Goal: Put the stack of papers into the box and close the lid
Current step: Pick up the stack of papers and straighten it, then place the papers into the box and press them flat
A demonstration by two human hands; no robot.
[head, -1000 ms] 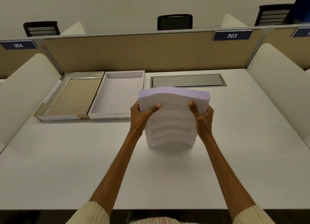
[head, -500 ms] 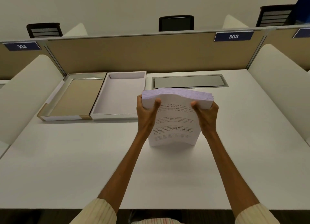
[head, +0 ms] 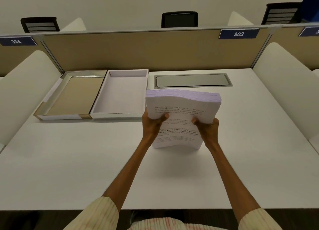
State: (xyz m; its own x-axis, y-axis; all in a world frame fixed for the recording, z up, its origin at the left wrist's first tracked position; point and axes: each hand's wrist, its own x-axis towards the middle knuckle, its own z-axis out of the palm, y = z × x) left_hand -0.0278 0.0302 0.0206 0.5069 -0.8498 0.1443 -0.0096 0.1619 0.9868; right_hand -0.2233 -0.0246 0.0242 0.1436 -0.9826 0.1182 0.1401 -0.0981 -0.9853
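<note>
A thick stack of printed papers (head: 181,109) stands upright on its lower edge on the white desk, its top bowed toward me. My left hand (head: 151,124) grips its left side and my right hand (head: 207,128) grips its right side, thumbs on the printed front sheet. The open white box (head: 120,95) lies flat to the left of the stack, near the back of the desk, with nothing inside. Its lid (head: 72,97) lies upturned just left of the box, showing a tan inner face.
A beige partition (head: 155,52) runs along the back of the desk. A grey metal cable hatch (head: 193,80) sits flush in the desk behind the stack. White curved side dividers (head: 286,85) flank both sides. Black chairs show beyond the partition.
Both hands have slid down the sides of the stack, from near its top to about mid-height. The stack stays upright on the desk and its top edge bows more.
</note>
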